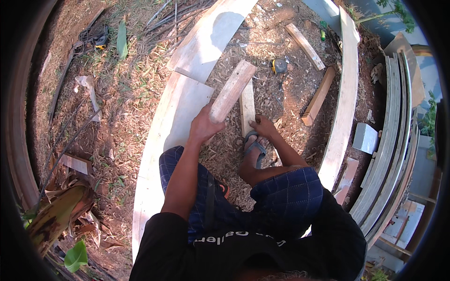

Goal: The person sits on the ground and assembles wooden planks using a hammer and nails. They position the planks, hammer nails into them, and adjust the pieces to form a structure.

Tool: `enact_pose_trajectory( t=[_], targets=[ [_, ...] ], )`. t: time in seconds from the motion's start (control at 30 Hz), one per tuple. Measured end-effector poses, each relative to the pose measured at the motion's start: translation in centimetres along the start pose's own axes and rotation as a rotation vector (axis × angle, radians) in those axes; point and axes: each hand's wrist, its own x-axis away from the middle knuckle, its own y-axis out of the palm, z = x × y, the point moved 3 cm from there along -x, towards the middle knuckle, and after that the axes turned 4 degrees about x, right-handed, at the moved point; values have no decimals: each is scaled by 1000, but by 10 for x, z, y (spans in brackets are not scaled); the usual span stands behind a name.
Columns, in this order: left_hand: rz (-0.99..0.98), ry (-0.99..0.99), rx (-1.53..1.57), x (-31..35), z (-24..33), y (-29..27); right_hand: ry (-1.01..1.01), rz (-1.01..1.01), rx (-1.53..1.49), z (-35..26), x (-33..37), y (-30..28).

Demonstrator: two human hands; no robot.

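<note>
My left hand (205, 125) is closed around the lower end of a short, thick piece of lumber (233, 90), which points up and to the right. Just right of it, my right hand (264, 127) grips the near end of a second, narrower wooden offcut (247, 108). The far end of that offcut passes behind the thicker piece. Below my right hand is my foot in a grey-blue sandal (256, 149), close to the offcut's near end. The fingers of both hands are partly hidden behind the wood.
Long pale boards (180, 107) run along my left, and another plank (344, 93) stands on the right. Loose offcuts (305, 47) and a brown block (318, 96) lie ahead, near a tape measure (280, 66). Stacked boards (386, 136) line the far right beside a grey block (365, 138).
</note>
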Motion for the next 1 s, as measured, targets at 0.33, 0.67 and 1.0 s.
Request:
enact_pose_trajectory(
  t=[0.33, 0.67, 1.0],
  targets=[
    [-253, 71, -277, 9, 2, 22, 0, 5, 219, 92, 59, 12],
    [-302, 119, -518, -5, 24, 21, 38, 184, 243, 75, 61, 17],
    [-373, 241, -731, -138, 52, 35, 85, 239, 98, 74, 44, 20]
  ],
)
